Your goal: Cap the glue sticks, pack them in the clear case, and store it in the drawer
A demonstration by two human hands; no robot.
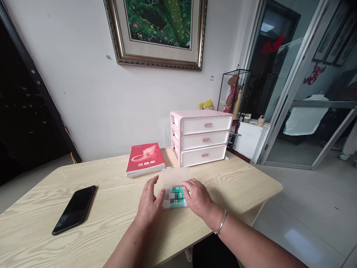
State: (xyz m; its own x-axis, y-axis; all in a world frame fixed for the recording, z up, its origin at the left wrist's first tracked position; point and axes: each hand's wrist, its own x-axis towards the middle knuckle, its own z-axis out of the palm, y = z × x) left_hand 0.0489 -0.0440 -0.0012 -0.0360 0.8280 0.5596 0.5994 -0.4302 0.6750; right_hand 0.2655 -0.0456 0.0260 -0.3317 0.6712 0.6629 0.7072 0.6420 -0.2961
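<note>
Presently, in the head view, the left hand [150, 203] is holding its fingers wide, thumb near the left ends of three tubes [177, 196], while the right hand [198, 196] is curling over their right ends, its grip impossible to tell. The tubes are lying by the clear lid [176, 175] on the table [111, 208]; being apparently round, they might be rolling loose if either hand were pressing unevenly.

The case [176, 175] looks translucent plastic, the wood-grained table [114, 212] matt, the phone [74, 209] glossy.

Soft light; glare on floor [306, 208] — right; edges stretched
</note>
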